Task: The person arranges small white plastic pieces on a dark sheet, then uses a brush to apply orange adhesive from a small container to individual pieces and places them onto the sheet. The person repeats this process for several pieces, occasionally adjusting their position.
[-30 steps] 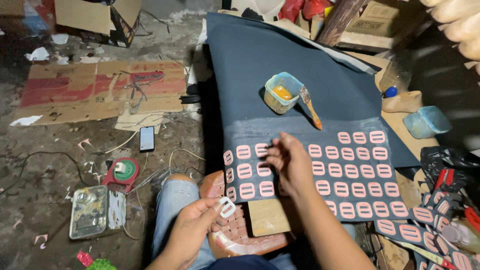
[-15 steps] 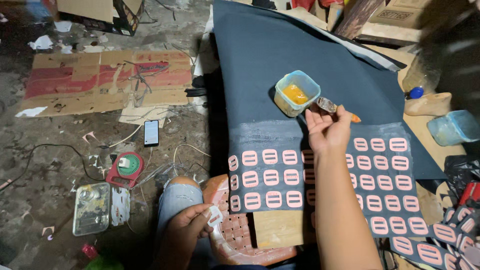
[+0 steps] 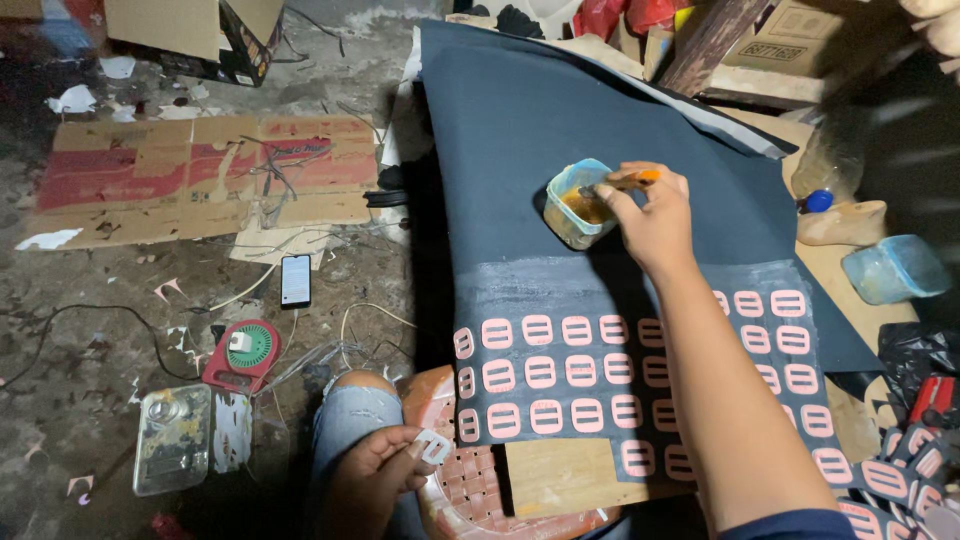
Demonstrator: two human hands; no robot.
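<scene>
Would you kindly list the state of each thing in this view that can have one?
Glue tub: open, holding amber liquid.
Brush: in the right hand, tip dipped in the tub.
Pink piece: pinched in the left hand.
Dark sheet: laid flat, pink pieces stuck in rows along its near part.
Phone: screen dark.

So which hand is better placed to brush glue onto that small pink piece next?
Probably the right hand: it grips the brush, whose tip is in the glue tub. The left hand holds the small pink piece near the knee.
</scene>
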